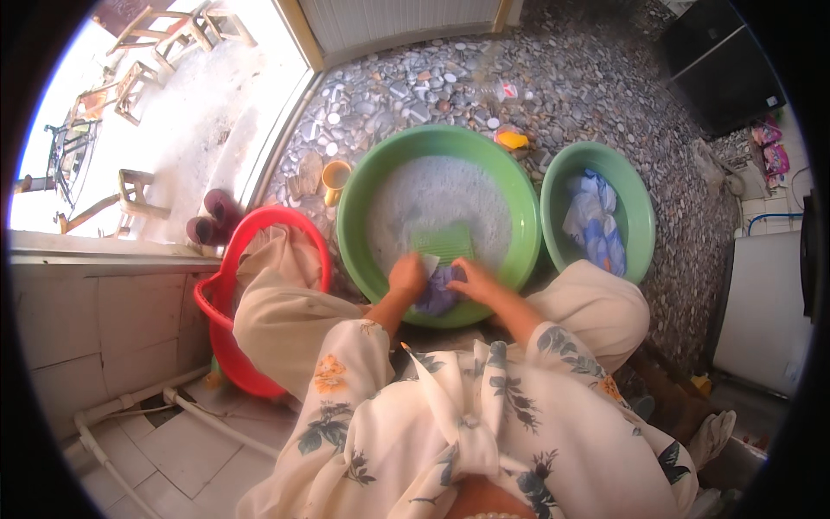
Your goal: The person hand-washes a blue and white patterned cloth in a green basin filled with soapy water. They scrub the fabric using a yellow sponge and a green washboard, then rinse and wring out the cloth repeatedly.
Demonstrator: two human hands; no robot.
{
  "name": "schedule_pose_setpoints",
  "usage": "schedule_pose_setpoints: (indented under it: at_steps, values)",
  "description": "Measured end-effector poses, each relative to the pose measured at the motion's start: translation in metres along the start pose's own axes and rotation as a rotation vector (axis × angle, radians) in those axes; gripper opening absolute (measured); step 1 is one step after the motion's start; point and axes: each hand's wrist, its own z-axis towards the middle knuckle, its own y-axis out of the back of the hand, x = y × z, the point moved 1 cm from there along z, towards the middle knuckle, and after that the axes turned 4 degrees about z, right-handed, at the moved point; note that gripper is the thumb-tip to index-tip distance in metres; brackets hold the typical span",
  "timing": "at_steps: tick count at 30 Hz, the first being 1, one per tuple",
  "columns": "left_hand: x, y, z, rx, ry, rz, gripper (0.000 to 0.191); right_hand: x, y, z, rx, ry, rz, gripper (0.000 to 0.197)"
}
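Observation:
In front of me stands a large green basin (353,214) of sudsy water (447,188). A green ribbed washboard (447,243) slants out of the suds toward me. Wet purple cloth (436,295) lies bunched over its near end, against the basin's near rim. My left hand (408,276) is closed on a pale whitish part of the cloth, at the washboard's left edge. My right hand (472,279) rests at the right side of the purple bunch, fingers curled around its edge. Parts of the washboard are hidden under the cloth and the foam.
A smaller green tub (639,214) at right holds blue-and-white cloth (596,224). A red basket (224,305) with beige cloth (279,253) stands left, by my knee. Beyond are a yellow mug (335,181), a yellow-orange object (512,138) and a clear bottle (509,91) on pebble-patterned flooring.

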Motion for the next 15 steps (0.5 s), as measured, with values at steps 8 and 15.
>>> schedule_pose_setpoints:
  at_steps: [8, 15]
  values:
    - [0.012, 0.021, -0.006, -0.131, 0.117, -0.461, 0.025, -0.026, -0.009, -0.015, 0.194, -0.165, 0.158, 0.059]
    - [0.017, 0.062, 0.004, -0.172, 0.380, -1.676, 0.015, 0.019, 0.036, -0.018, 0.136, -0.212, 0.358, 0.055]
